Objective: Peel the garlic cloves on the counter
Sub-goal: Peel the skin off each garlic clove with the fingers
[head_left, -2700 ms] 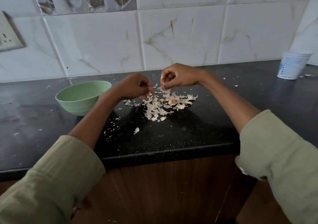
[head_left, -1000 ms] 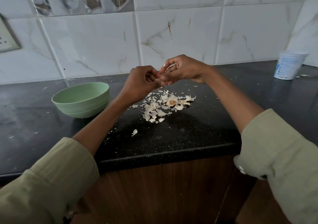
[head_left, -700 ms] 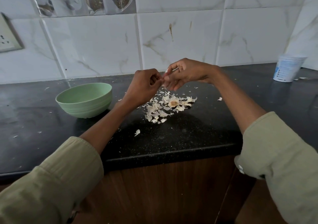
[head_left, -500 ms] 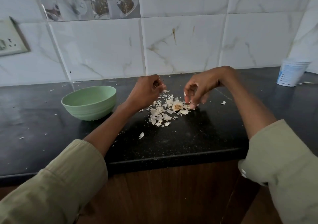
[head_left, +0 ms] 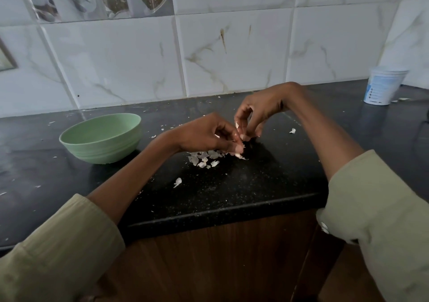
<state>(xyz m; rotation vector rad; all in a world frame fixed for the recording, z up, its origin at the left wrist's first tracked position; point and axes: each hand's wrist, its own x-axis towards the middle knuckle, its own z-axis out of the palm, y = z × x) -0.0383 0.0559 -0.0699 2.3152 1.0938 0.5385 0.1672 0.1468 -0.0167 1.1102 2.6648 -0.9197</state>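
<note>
since half a second back both hands have drawn together low over the heap of skins, covering most of it; the left hand hovers knuckles up, fingers curled, fingertips pinched on something small and pale, probably a clove, though i cannot tell for sure; the right hand arches above, its fingers bent down and nipping at the same spot, likely to strip skin so it falls on the heap; the green bowl waits just left on the black counter, seemingly for peeled cloves
</note>
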